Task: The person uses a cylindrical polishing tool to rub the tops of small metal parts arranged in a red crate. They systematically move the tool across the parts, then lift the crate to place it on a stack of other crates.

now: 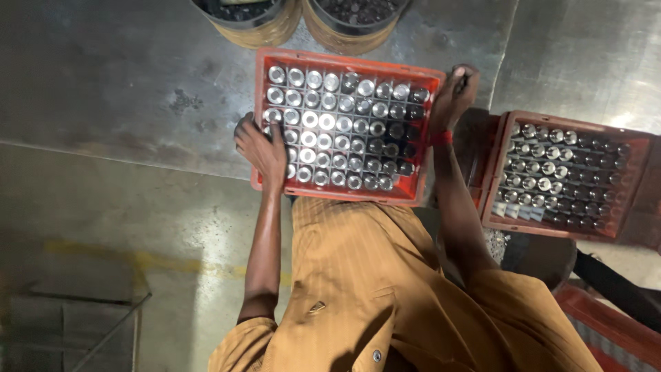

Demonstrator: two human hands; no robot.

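Concrete floor (103, 89), grey and stained, under dim light. Red crate (348, 196) of shiny metal cylinders (327, 122) held level before an ochre shirt (358, 275). Second red crate (492, 179) of like cylinders just beside, right. Two drums (289, 27) at top. Left hand (260, 148) clenched on crate's left wall; right hand (451, 96) gripping its far right corner.
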